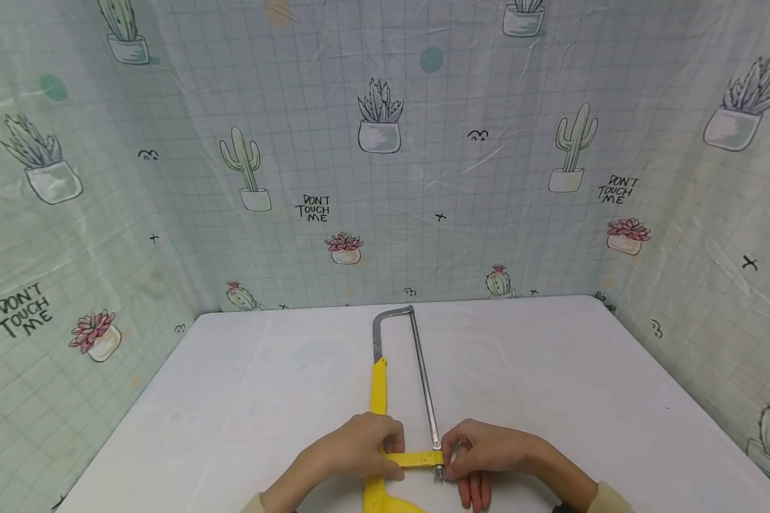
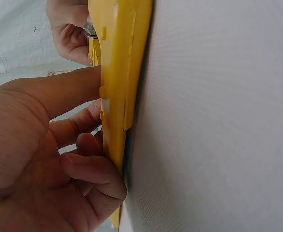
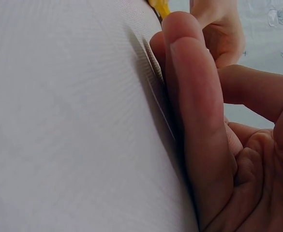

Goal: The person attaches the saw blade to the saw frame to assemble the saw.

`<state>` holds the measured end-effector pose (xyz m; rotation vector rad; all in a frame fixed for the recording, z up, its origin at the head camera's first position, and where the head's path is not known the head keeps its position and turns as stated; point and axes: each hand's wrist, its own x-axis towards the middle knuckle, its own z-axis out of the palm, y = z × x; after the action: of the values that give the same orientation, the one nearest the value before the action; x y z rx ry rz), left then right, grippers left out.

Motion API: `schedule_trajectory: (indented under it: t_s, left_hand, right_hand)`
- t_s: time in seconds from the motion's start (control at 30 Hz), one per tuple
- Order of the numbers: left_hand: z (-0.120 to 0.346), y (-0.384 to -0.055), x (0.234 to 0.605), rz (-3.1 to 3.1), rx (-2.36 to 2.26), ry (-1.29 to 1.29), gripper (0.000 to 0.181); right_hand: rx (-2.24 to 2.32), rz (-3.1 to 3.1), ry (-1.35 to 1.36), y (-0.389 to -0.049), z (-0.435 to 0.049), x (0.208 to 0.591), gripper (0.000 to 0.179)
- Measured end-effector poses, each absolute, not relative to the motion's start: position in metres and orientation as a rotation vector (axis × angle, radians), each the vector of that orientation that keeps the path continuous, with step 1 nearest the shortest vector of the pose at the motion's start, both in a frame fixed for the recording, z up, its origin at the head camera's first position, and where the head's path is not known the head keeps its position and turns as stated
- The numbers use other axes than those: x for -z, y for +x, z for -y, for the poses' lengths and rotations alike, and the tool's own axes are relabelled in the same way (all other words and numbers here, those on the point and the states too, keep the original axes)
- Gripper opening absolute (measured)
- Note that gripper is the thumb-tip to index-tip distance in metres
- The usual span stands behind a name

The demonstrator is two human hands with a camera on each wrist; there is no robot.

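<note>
A hacksaw with a yellow frame [image 1: 378, 388] lies on the white table, its grey bow end pointing away from me and its handle [image 1: 391, 504] at the near edge of the head view. The metal blade [image 1: 425, 377] runs along its right side. My left hand [image 1: 366, 442] grips the yellow frame where the short cross arm [image 1: 413, 459] branches off. At that arm's right end, my right hand [image 1: 488, 449] pinches the wing nut [image 1: 439, 473] with thumb and index finger. Its other fingers [image 3: 197, 96] extend along the table. The left wrist view shows the yellow frame [image 2: 117, 67] close up.
The white table [image 1: 282, 385] reaches back to a curtain [image 1: 423, 178] printed with potted cacti, which also hangs along both sides. The saw's bow end [image 1: 391, 313] lies near the table's far edge.
</note>
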<state>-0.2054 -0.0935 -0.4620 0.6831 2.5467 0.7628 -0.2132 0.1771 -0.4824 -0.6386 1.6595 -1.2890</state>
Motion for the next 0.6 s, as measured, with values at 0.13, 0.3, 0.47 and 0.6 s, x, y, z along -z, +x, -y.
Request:
schedule_trajectory:
  t_s: [0.13,0.3,0.47,0.6]
  left_hand:
    - [0.0932,-0.2047,0.4608,-2.548,-0.765,0.69,0.023]
    - [0.093,-0.2036,0.46,-2.549,-0.768,0.693,0.023]
    - [0.093,-0.2035,0.4603,-2.552,-0.764,0.694,0.023]
    - [0.0924,-0.2033,0.4599,-2.55,-0.763,0.684,0.023]
  right_hand:
    - [1.279,-1.675,-0.629,-0.2135,-0.177,0.4826,0.007]
    - [1.277,-1.676,-0.633,-0.2138,-0.1774,0.4844,0.006]
    - [1.278,-1.677,-0.634,-0.2141,-0.1775,0.4857,0.007]
    - [1.276,-1.685,-0.629,-0.2139,-0.1775,0.4856,0.006]
